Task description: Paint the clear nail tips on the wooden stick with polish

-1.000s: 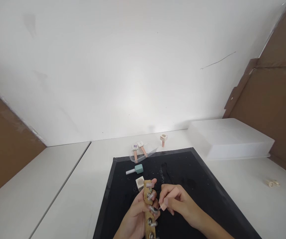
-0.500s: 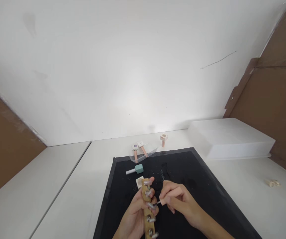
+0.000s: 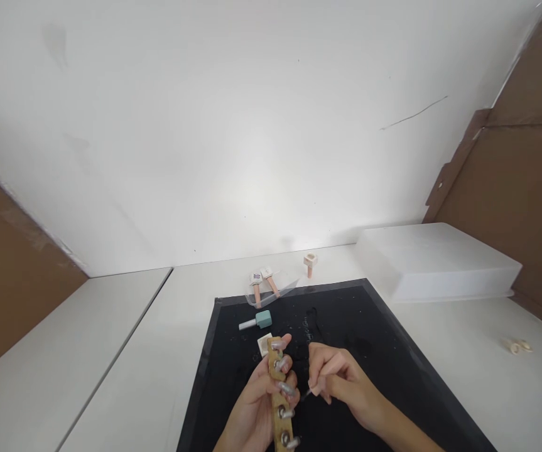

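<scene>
My left hand point(image 3: 256, 402) is wrapped round a wooden strip point(image 3: 278, 402) held upright over the black mat. Along the strip sit several glittery grey false nails point(image 3: 286, 388) on small round metal mounts. To the right of it, my right hand point(image 3: 346, 383) pinches a nail polish brush point(image 3: 315, 390) by its pink cap, mostly covered by the fingers. The dark brush tip points left and stands a little apart from the nails. Just behind the strip's top is a white square bottle point(image 3: 264, 343), partly hidden.
A teal bottle with a silver-grey cap point(image 3: 263, 319) lies on the black mat point(image 3: 374, 345). Behind it, two white bottles with pink caps point(image 3: 271, 280) rest on a clear tray. Another pink-stemmed piece point(image 3: 310, 262), a white box point(image 3: 444, 263) and small cream pieces point(image 3: 515, 346) lie farther right.
My right hand has drawn the brush slightly right, away from the middle false nail it was touching or nearly touching. The left hand and strip have barely moved.
</scene>
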Motion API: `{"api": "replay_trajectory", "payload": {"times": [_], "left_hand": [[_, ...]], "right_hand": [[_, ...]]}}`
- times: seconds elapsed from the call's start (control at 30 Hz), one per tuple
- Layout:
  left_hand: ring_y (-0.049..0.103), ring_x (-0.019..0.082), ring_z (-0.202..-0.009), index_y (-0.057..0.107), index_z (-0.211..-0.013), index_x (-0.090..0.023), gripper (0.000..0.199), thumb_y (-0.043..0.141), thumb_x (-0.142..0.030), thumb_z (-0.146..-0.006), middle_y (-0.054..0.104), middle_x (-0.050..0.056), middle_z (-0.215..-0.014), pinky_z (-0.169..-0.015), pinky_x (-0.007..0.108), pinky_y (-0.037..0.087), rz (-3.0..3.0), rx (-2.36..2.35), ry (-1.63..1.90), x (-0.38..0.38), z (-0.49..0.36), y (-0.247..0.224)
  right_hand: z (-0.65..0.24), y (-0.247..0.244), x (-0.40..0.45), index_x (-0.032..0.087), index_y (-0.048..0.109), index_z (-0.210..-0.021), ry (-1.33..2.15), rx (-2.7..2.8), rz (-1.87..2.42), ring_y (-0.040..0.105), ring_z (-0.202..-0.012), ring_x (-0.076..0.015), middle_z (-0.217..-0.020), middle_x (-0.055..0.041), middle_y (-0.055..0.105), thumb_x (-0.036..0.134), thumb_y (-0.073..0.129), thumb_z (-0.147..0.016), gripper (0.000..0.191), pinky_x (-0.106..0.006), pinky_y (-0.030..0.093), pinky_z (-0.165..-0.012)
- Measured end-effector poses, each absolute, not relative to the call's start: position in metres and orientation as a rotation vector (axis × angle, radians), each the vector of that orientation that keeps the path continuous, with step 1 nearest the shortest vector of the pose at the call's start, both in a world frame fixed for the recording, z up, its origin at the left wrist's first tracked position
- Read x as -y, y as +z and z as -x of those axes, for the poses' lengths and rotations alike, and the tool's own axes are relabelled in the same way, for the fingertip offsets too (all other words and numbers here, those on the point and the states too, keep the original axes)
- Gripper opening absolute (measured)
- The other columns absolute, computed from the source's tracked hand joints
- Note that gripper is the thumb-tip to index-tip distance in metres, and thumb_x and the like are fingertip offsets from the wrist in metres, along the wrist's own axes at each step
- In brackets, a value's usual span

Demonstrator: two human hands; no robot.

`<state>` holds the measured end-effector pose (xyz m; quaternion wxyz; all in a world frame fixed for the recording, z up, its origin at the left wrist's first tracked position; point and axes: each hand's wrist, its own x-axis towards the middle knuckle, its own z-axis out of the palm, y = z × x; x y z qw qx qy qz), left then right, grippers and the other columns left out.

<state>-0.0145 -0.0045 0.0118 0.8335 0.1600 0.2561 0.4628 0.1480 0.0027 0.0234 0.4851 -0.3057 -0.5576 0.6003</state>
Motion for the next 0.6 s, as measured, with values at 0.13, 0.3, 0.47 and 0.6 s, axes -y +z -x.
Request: {"api": "replay_trajectory", "payload": {"times": [0.13,0.3,0.47,0.6], "left_hand": [[0.041,0.007,-0.060,0.043,-0.127,-0.025,0.077,0.056,0.000,-0.055,0.047,-0.002,-0.076,-0.058,0.023,0.032,-0.326,-0.568,0.985,0.0040,0.0138,0.0122],[0.039,0.005,-0.058,0.046,-0.124,-0.026,0.075,0.057,0.000,-0.055,0.046,-0.003,-0.075,-0.060,0.022,0.033,-0.321,-0.577,0.988,0.0040,0.0128,0.0130],[0.041,0.007,-0.060,0.045,-0.125,-0.027,0.074,0.054,0.000,-0.056,0.046,-0.003,-0.075,-0.059,0.022,0.033,-0.355,-0.571,0.975,0.0042,0.0134,0.0110],[0.038,0.006,-0.056,0.044,-0.125,-0.027,0.075,0.055,0.000,-0.056,0.044,-0.003,-0.074,-0.056,0.022,0.031,-0.369,-0.549,0.974,0.0040,0.0139,0.0092]], "right_hand": [[-0.1488,0.0206,-0.0031,0.015,0.070,-0.059,1.493,1.358,0.690,0.039,-0.045,-0.0074,-0.064,-0.0005,0.050,0.026,0.063,-0.073,0.019,-0.022,0.026,-0.041],[-0.1488,0.0239,-0.0022,0.017,0.073,-0.077,1.515,1.421,0.676,0.039,-0.049,-0.0067,-0.070,0.0000,0.048,0.029,0.065,-0.074,0.015,-0.020,0.029,-0.042],[-0.1471,0.0269,-0.0023,0.017,0.071,-0.058,1.445,1.463,0.703,0.047,-0.060,-0.0139,-0.061,-0.0015,0.055,0.011,0.060,-0.068,0.016,-0.025,0.036,-0.053],[-0.1468,0.0258,-0.0025,0.017,0.064,-0.043,1.431,1.408,0.725,0.046,-0.057,-0.0141,-0.057,-0.0018,0.056,0.005,0.054,-0.062,0.024,-0.026,0.033,-0.051]]}}
